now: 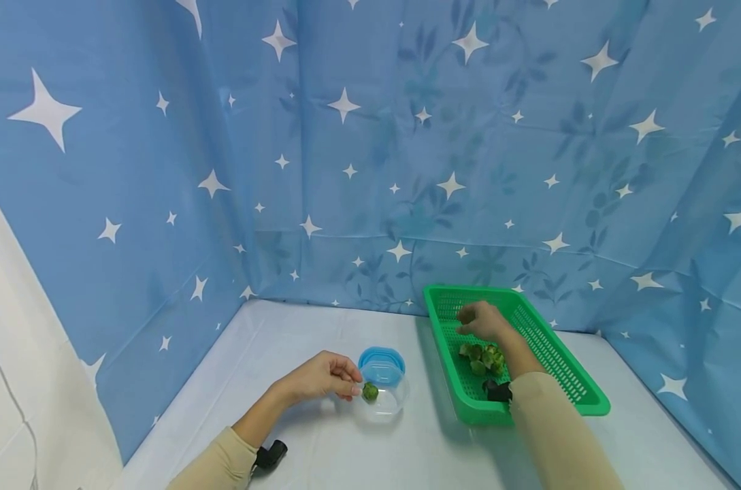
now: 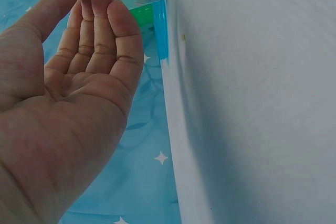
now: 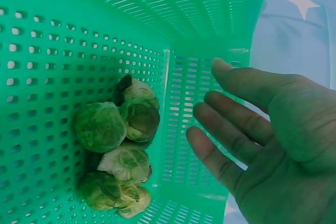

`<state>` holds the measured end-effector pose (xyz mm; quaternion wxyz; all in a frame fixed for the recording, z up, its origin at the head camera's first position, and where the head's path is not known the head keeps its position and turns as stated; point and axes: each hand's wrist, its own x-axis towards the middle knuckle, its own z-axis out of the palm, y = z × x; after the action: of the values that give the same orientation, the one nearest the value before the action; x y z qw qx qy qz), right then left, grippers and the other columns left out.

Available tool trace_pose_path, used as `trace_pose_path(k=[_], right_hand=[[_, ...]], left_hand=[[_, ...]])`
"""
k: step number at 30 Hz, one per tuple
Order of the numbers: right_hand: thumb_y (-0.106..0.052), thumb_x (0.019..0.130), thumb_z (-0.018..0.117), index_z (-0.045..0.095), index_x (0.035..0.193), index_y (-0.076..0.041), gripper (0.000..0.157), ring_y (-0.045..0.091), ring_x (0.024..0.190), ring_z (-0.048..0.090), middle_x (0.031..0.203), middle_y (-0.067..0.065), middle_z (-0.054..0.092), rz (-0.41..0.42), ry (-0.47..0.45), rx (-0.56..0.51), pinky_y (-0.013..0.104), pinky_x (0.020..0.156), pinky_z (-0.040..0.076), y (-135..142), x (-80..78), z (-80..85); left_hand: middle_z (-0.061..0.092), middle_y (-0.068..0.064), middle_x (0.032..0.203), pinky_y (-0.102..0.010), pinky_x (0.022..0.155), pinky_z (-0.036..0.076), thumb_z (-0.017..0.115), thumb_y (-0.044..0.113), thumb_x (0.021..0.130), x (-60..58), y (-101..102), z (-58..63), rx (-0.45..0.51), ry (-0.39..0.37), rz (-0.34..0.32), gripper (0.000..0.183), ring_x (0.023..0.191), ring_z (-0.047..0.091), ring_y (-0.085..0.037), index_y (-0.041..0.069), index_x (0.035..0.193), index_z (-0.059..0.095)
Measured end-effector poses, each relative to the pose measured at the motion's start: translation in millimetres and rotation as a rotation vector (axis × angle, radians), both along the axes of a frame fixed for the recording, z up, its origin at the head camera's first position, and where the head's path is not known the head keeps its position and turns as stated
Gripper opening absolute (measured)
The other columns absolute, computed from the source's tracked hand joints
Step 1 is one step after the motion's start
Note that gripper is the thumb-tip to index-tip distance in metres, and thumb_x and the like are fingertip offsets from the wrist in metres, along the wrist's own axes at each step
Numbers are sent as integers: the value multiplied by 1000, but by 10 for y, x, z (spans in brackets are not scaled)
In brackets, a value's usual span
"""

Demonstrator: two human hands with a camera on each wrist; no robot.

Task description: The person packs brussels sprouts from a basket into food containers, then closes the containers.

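Note:
My left hand (image 1: 321, 376) pinches the near-left rim of a clear plastic container (image 1: 387, 404) between thumb and fingertips. One green Brussels sprout (image 1: 370, 391) lies inside that container, also showing through its wall in the left wrist view. Over the green basket (image 1: 477, 414), my right hand (image 1: 485, 321) is held with fingers loosely bent and nothing between them. Several Brussels sprouts (image 3: 101, 127) sit in a cluster on the basket floor, apart from the right fingertips (image 3: 197, 136).
A blue lid-like piece (image 1: 382, 356) lies just behind the clear container. White cloth (image 1: 321, 449) covers the table, and a blue star-patterned curtain (image 1: 370, 204) hangs along its back and sides. Black wrist-worn devices (image 1: 271, 454) show at both sleeves.

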<state>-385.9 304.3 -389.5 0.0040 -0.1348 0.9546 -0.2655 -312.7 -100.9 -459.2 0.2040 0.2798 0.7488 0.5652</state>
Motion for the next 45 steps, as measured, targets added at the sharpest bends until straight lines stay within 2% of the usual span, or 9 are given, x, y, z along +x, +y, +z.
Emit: trace_pose_path(k=[6,13,22,36,45], right_hand=[[-7,95,74,66,129,8,38,46,116,64,124,27,68,23,-53,15,52,90,59,25,20,-31],[-6,96,73,66,131,7,38,47,118,64,128,27,68,51,-120,90,54,92,59,34,70,-31],[-8,96,73,64,134,8,42,48,117,64,133,29,65,59,-173,129,56,94,58,29,99,-44],[-6,97,71,68,130,5,35,50,122,62,132,27,66,78,-224,177,56,95,58,23,66,-58],[0,96,70,66,131,9,36,35,99,74,134,34,63,71,-248,115,45,84,63,3,80,-76]], left_hand=[[75,-1,86,-38,79,63,79,17,94,-11,-6,-18,4,-6,-4,28,79,72,-16,-3,112,73],[75,-1,87,-39,79,62,79,17,94,-8,-3,-17,3,-4,6,20,79,71,-17,3,108,74],[75,-1,88,-39,80,63,79,16,94,-8,-7,-7,5,-12,-1,24,79,72,-16,-1,110,73],[76,-1,88,-38,80,63,79,17,94,-17,-9,-15,0,-10,-6,24,80,72,-16,1,110,74],[75,-2,91,-37,78,62,79,16,94,-19,-4,-19,18,-22,-3,24,80,71,-17,-1,110,73]])
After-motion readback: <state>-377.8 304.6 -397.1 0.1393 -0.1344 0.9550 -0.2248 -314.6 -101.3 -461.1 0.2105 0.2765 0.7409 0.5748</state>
